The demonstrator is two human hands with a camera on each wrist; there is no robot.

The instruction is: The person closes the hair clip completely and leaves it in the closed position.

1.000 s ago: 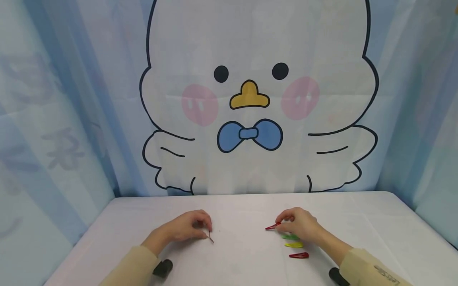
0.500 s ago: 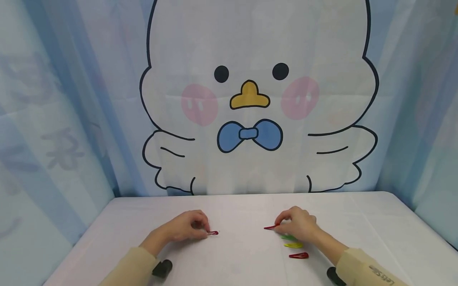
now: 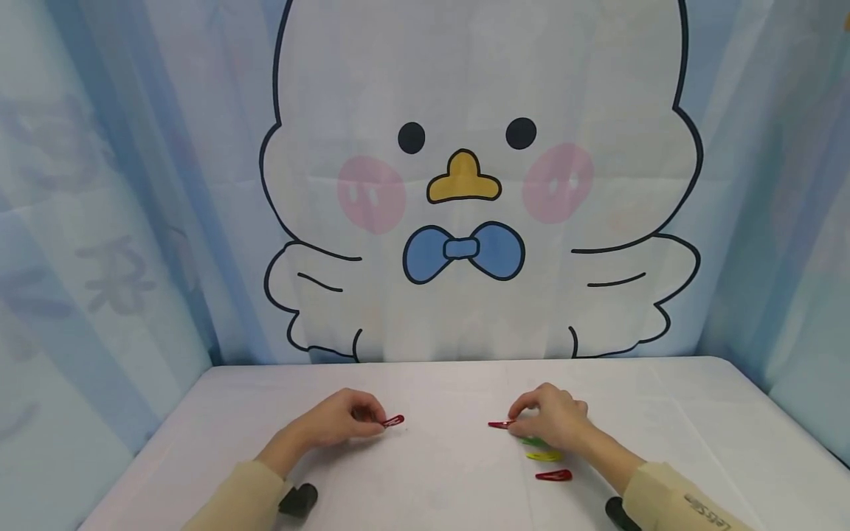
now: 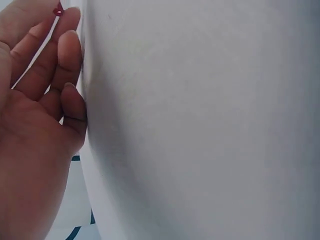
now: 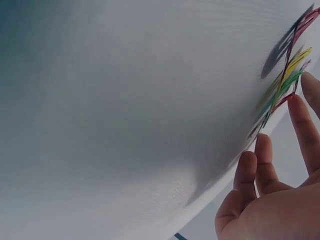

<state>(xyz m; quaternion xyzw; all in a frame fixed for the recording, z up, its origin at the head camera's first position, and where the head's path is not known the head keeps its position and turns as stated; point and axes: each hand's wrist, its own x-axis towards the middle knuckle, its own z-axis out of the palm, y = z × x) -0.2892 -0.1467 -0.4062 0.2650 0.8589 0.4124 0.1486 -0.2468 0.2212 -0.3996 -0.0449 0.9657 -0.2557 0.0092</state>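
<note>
In the head view my left hand (image 3: 341,420) pinches a red snap hair clip (image 3: 394,421) between thumb and finger, its rounded end pointing right and slightly up. A small bit of that clip (image 4: 58,11) shows at the fingertips in the left wrist view. My right hand (image 3: 551,417) pinches another red hair clip (image 3: 499,425) at the table, its narrow end pointing left. Just below that hand lie a green hair clip (image 3: 533,442), partly covered by the hand, a yellow hair clip (image 3: 544,456) and a third red hair clip (image 3: 554,476), in a column.
A white-covered table (image 3: 438,479) spans the space under both hands. Behind it hangs a curtain (image 3: 465,317) with a cartoon bird. Dark wrist-worn devices show beside the left sleeve (image 3: 242,494) and the right sleeve (image 3: 677,498).
The red clip in my left hand has turned from pointing down to pointing right and slightly up. My right hand has shifted slightly left, still holding its red clip. The other clips lie nearly unmoved.
</note>
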